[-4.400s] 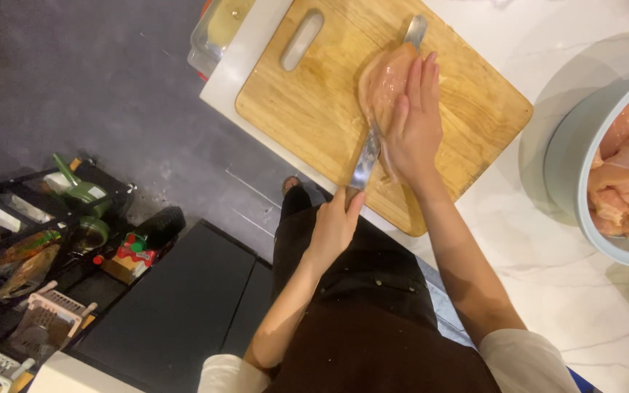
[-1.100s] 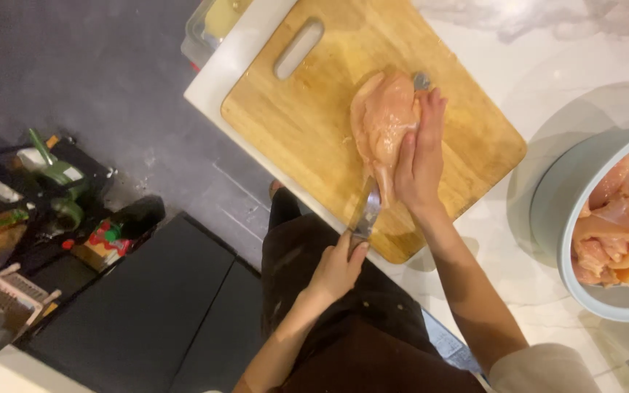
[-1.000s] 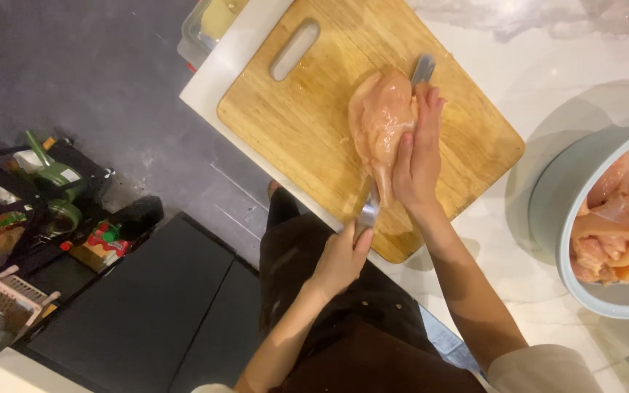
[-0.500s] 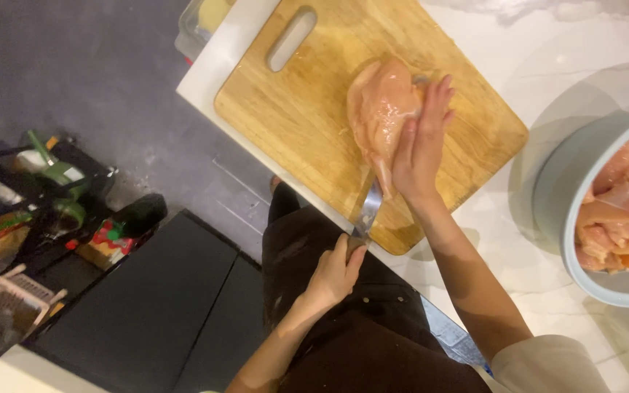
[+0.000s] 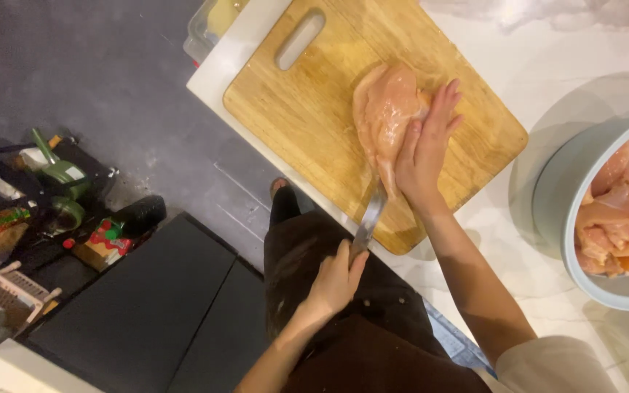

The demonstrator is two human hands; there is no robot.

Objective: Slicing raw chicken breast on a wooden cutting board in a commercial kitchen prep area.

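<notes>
**Knife entering the breast at its narrow end, cut barely begun**

1 raw chicken breast (image 5: 384, 109) lies on the wooden cutting board (image 5: 307, 109), a little toward 3 o'clock of the board's middle, with its narrow tip pointing to 6 o'clock. The right hand (image 5: 424, 156) lies flat on the meat's 4 o'clock side, fingers straight and together, pressing down rather than closing around anything. The left hand (image 5: 336, 280), off the board at 7 o'clock from the breast, is clenched around the handle of a knife (image 5: 368, 222). The blade runs up toward 1 o'clock and meets the tip of the breast just under the right palm; how deep it sits cannot be seen.

As a judgement, the slicing is at its start: the breast looks whole, with no separate piece lying on the board, so nearly all of the cut through this piece is left.

At 3 o'clock of the board, apart from it on the white countertop (image 5: 584, 44), a pale bowl (image 5: 555, 211) holds several more raw pieces. A clear container (image 5: 209, 25) sits at the board's 10 o'clock corner.
</notes>
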